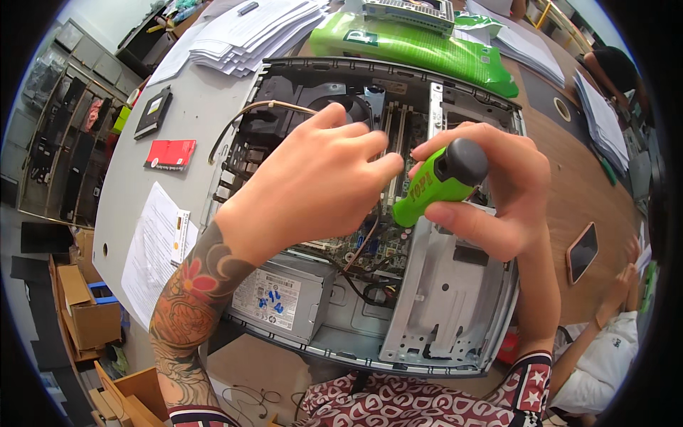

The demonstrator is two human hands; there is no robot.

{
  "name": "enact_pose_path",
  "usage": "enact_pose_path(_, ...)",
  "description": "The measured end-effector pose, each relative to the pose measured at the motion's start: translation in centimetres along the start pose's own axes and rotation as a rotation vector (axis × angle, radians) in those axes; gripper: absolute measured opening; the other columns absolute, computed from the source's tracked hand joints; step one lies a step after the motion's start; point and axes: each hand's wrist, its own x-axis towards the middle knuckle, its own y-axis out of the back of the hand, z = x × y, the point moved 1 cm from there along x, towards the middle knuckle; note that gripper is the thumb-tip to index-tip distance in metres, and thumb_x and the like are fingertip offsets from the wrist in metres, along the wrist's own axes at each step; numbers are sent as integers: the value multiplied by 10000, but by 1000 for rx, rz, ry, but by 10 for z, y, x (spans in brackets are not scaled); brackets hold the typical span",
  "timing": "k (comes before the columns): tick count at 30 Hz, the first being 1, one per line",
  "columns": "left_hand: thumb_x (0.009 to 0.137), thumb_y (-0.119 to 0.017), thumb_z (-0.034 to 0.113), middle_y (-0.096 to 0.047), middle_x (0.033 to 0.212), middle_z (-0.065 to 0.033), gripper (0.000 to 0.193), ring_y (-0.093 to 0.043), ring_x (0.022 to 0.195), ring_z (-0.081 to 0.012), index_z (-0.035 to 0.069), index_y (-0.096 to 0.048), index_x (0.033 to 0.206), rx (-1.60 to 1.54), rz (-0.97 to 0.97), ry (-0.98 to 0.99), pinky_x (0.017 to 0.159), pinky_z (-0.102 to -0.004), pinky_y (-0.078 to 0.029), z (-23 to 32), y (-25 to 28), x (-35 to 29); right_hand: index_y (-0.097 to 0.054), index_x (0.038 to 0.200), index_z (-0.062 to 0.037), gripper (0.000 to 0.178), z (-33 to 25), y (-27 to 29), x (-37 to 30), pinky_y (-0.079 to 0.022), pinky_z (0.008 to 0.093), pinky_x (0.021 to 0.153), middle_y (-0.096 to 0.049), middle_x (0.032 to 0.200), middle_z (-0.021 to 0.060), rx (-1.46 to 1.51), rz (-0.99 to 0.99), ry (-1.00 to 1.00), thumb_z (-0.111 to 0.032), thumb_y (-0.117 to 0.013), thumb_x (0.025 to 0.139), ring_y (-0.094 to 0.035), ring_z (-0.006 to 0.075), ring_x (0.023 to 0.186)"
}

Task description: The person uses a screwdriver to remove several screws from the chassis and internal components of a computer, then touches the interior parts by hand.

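An open desktop computer case lies flat before me, its circuit board and cables showing. My right hand grips a green screwdriver by its handle, the black end cap tilted up toward me; the shaft and tip are out of sight. Over the middle of the board, my left hand has its fingers curled and drawn together, and whatever lies between the fingertips is hidden. Inside the case, a silver power supply sits below my left wrist. A metal drive bracket is below my right hand.
Paper stacks and a green plastic package lie beyond the case. To the left are a black drive, a red packet and printed sheets. A phone rests at right, near another person's hands.
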Motion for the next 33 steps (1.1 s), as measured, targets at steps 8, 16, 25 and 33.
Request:
enact_pose_path(8,754,-737,173,-608,739,-34,150,-594,702,-234,73,-625,734,-156,-94,-37,721,-364,-460,-9,-3,-5,-699,974,31,339,6,-9,2,-553,247,668,-720,820,71,24,106,42,-78,-850,691,-696,134,690)
enact_pose_path(16,776,-732,224,-603,654,-35,190,-617,695,-232,89,-637,682,-86,-270,10,750,-360,-445,-8,-8,-8,-703,991,11,346,1,-8,2,-564,257,697,-726,835,74,-8,100,20,-86,-854,695,-712,144,722)
enact_pose_path(25,754,-715,150,-634,693,-33,79,-620,698,-225,98,-658,736,-127,-239,29,730,-353,-423,-8,-9,-7,-617,1146,71,482,-2,-5,3,-543,305,794,-718,894,143,3,-34,-9,-30,-750,694,-715,208,859)
enact_pose_path(33,753,-665,154,-623,631,-73,98,-640,686,-276,83,-643,688,-189,-170,14,742,-385,-458,-7,-11,-5,-557,1244,84,555,-4,-7,2,-543,314,824,-701,978,168,23,-32,-24,-4,-722,721,-704,221,921)
